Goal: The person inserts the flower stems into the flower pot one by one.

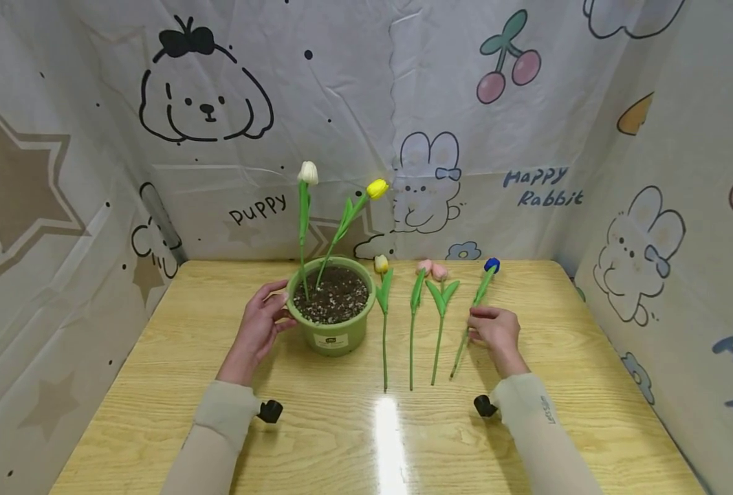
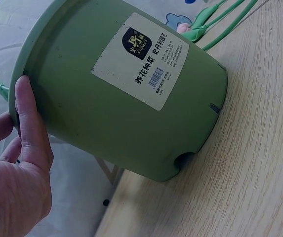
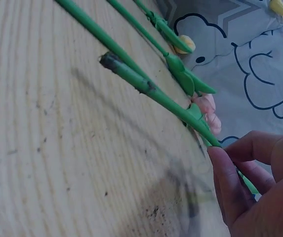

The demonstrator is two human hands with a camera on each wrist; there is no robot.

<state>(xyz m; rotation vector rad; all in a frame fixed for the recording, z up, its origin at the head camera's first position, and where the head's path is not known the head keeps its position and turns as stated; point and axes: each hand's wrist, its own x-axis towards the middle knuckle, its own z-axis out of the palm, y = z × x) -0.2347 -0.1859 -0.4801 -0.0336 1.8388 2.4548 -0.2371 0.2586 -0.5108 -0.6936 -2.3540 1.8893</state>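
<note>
On a pale wood-grain worktop (image 1: 329, 440), a green pot (image 1: 357, 331) filled with dark soil (image 1: 338, 295) is standing between the person's two hands, just beside the left and well apart from the right. The left hand (image 1: 264, 320) is resting against the pot's left side and rim, its fingers spread and touching it. The right hand (image 1: 498, 330) is pinching the stem of a blue tulip (image 1: 483, 289) between thumb and fingers; the bloom is pointing away from the person, and the stem's dark-tipped end is sticking out towards them. A white tulip (image 1: 304, 213) and a leaning yellow tulip (image 1: 346, 223) are rising from the soil, which is hiding their lower ends. A yellow-and-white tulip (image 1: 384, 295) and two pink tulips (image 1: 414, 302) are lying between the pot and the right hand. The frame edge is cutting off part of the pot's rim in the left wrist view; in the right wrist view, the right hand is hiding nearly all of the blue bloom. The pot's label (image 1: 331, 341) is reading "STANLEY" up close, but its print is appearing too small from the head view.
</note>
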